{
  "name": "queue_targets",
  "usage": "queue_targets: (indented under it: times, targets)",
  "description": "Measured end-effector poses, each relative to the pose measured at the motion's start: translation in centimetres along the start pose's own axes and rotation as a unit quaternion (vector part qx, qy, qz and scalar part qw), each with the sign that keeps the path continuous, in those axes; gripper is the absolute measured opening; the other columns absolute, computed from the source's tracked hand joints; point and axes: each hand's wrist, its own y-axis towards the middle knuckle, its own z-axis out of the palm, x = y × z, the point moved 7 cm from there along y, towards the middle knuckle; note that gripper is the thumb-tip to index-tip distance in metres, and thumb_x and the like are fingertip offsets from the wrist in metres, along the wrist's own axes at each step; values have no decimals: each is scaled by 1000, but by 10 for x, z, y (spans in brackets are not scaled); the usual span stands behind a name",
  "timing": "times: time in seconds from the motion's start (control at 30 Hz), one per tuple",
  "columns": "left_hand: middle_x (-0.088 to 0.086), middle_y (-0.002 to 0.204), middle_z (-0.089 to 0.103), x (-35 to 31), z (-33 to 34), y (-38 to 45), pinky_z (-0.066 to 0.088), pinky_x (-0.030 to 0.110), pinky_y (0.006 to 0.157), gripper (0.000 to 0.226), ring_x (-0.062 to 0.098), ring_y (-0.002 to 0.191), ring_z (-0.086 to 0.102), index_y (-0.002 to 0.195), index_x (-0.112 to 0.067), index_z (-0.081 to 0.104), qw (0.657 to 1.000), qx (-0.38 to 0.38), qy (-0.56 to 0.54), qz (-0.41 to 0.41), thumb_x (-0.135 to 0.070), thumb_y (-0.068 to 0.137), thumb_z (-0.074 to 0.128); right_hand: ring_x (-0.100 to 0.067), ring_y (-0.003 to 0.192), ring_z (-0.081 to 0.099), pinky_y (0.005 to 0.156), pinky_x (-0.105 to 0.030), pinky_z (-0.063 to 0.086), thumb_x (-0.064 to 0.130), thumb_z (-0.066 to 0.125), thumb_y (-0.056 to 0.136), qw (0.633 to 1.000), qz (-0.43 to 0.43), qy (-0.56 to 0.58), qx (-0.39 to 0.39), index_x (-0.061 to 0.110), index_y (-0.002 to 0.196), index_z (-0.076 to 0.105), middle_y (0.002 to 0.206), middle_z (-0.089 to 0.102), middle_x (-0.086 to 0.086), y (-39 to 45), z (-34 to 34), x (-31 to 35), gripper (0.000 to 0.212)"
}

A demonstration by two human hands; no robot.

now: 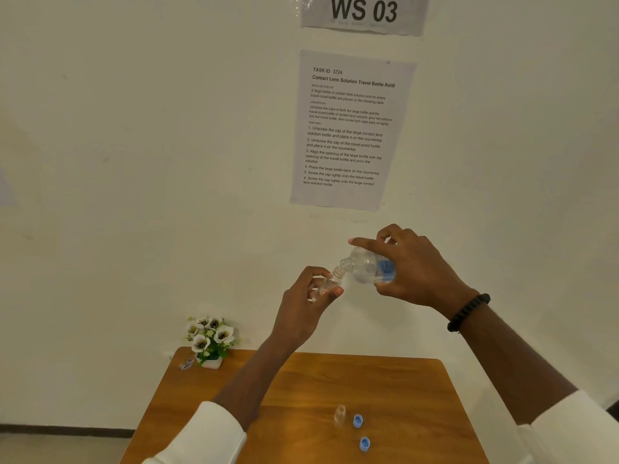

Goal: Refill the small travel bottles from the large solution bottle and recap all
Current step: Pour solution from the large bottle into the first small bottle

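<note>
Watching the head cam feed from my end, going left to right. Far left on the counter (402,390), up against the wall, I've got a little pot of white flowers (210,339) with a small packet thing (186,364) lying just beside it (too blurry for me to read).

Then the left hand (308,303), raised well above the counter, with its fingers and thumb wrapped around a small travel bottle (330,283). That bottle is clear, uncapped and tilted so its neck points up and to the right.

Right at that neck is the mouth of the large bottle (368,265), tipped over almost sideways with its opening aimed down-left, the two openings touching or very nearly so. I can't make out whether any liquid is moving between them. The right hand (413,267) is clamped on the large bottle's body over the blue label, index finger stretched out along the top. There's a dark beaded bracelet (468,312) on that wrist.

Down on the counter near the front edge, a second small clear bottle (340,416) stands upright without a cap, one blue cap (357,420) just beside it and another blue cap (364,444) a little nearer me.

On the wall above there's a printed task sheet (351,128).
</note>
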Motion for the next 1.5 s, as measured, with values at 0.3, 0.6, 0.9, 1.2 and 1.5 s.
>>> queue_targets:
  times: [0.3,0.6,0.9,1.2,1.5]
  targets:
    - [-13,106,66,-1,1,-1,48,4,68,34,-2,89,64,112,-31,52,1000,4,3,1,-43,85,69,-14,112,47,94,-32,45,47,79,73,1000,1,4,1,51,147,29,134,46,4,-1,-3,1,89]
    - [-10,109,69,-1,0,1,49,5,69,34,3,91,66,112,-30,53,1000,1,3,4,-44,85,69,-14,111,46,94,-32,44,48,78,74,1000,-1,-2,1,52,147,27,133,45,4,-2,-6,3,88]
    - [-10,110,69,-1,-1,1,47,2,69,37,4,92,66,115,-29,53,1000,-2,7,8,-45,85,67,-15,112,47,94,-34,45,47,79,73,1000,3,2,2,51,147,29,134,45,2,-3,-7,4,89]
    - [-11,110,68,-2,-1,1,47,3,68,38,3,92,65,116,-28,53,1000,-3,12,12,-45,85,67,-15,112,46,95,-34,45,47,78,74,1000,3,1,2,51,147,28,134,45,3,-3,-10,5,89]
    - [-14,108,69,-2,-1,2,50,7,71,35,2,93,66,114,-32,53,1000,0,20,16,-47,85,67,-15,111,46,93,-32,43,45,78,74,1000,3,-4,0,51,147,28,132,45,4,-5,-13,6,88]
